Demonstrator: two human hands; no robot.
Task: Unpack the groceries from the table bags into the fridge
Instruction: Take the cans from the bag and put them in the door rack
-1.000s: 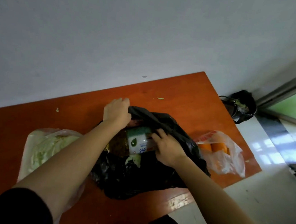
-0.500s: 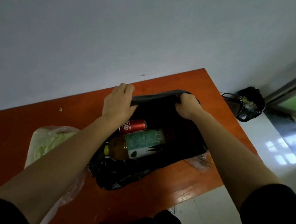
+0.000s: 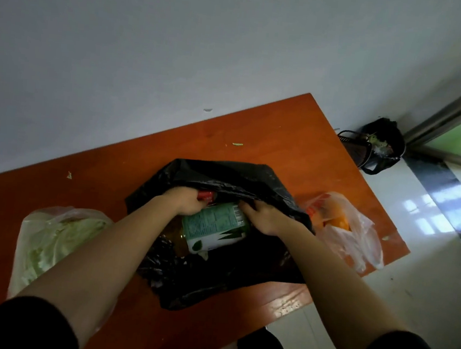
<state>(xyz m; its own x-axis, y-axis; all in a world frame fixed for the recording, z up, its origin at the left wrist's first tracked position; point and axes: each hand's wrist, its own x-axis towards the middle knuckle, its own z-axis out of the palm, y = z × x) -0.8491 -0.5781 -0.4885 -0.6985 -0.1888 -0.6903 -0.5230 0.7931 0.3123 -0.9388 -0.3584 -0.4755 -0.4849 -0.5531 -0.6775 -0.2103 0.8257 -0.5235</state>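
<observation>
- One head-worn view only, looking forward and steeply down from above the person's arms.
- It sits close over the orange tabletop (image 3: pixel 283 140), facing the grey wall (image 3: pixel 180 43) behind, tilted.

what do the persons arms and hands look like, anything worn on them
Both forearms are bare, with black sleeves pushed up near the elbows at the bottom of the view. No gloves, watch, rings or bracelets show on the left hand or the right hand.
</observation>
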